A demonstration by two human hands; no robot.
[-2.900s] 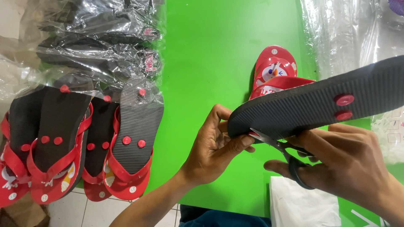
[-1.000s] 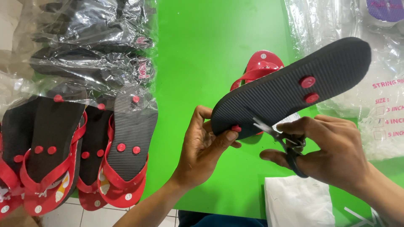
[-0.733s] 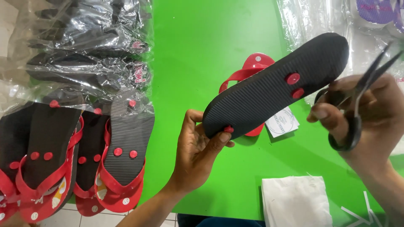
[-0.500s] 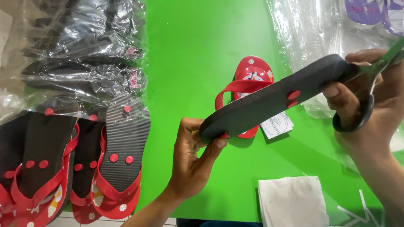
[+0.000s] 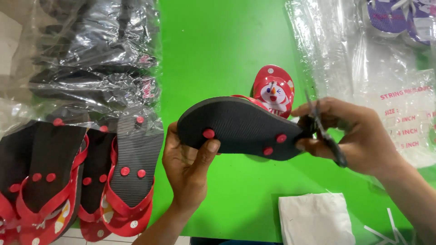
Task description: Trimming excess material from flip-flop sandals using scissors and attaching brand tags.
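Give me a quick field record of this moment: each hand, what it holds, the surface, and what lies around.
left hand: grips toe end of black-soled sandal, sole up, thumb by a red plug
right hand: holds scissors, fingers on sandal's heel end
second sandal: red, cartoon print, lies on table behind
surface: green table
left side: stacked red-strapped sandals, bagged sandals
right side: clear plastic bags
near edge: white tissue

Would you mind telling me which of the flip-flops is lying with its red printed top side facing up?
The red flip-flop on the green table, just behind the one held in the hands. The held one and those stacked at the left show black soles.
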